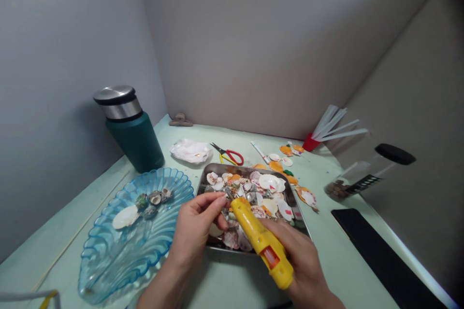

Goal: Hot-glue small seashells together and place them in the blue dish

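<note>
My right hand (300,256) is wrapped round a yellow hot glue gun (259,231), its nozzle pointing up and left. The nozzle tip meets the fingertips of my left hand (199,217), which are pinched together. Whatever small piece lies in that pinch is too small to name. Both hands are over a metal tray (304,224) filled with seashells (268,183) in white, orange and speckled brown. Left of it, a blue clear shell-shaped dish (108,251) holds a white scallop shell (125,217) and several small snail shells (155,198).
A teal bottle (136,140) stands at back left. Behind the tray are a white plastic packet (191,150), red-and-yellow-handled pliers (232,156) and orange shells (286,150). At right are a red cup of glue sticks (311,143), a black-lidded jar (362,178) and a black flat object (377,251).
</note>
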The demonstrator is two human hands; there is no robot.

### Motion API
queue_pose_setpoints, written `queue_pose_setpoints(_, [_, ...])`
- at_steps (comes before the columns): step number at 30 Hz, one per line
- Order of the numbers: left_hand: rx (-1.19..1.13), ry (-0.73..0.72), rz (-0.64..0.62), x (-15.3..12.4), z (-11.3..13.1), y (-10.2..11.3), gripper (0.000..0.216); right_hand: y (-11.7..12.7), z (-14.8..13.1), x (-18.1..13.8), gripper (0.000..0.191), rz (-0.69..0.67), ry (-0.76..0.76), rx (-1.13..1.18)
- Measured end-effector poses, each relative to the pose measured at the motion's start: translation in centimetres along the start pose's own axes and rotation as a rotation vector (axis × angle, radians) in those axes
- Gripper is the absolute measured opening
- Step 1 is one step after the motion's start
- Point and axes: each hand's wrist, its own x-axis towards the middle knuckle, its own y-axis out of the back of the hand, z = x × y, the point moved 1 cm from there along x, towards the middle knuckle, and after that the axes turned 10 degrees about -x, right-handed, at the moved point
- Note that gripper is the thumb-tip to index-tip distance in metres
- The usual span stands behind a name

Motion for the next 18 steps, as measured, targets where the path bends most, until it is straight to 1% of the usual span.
queue_pose_setpoints(3, [-0.003, 0.009, 0.002, -0.06, 0.0, -0.02, 0.03, 0.0, -0.13, 0.08, 0.024, -0.004, 0.009, -0.006])
queue_pose_setpoints(8, [-0.015, -0.019, -0.011, 0.0, -0.12, 0.01, 0.027, -0.13, -0.13, 0.0, 0.025, -0.002, -0.02, 0.015])
queue_pose_setpoints(13, [-0.012, -0.001, -0.011, 0.06, -0.3, 0.14, 0.028, -0.07, -0.06, -0.07, 0.025, 0.006, 0.004, 0.0])
queue_pose_setpoints(18, [-0.001, -0.001, -0.008, 0.01, -0.18, 0.08, 0.029, -0.07, -0.02, -0.05, 0.025, 0.004, -0.007, -0.011])
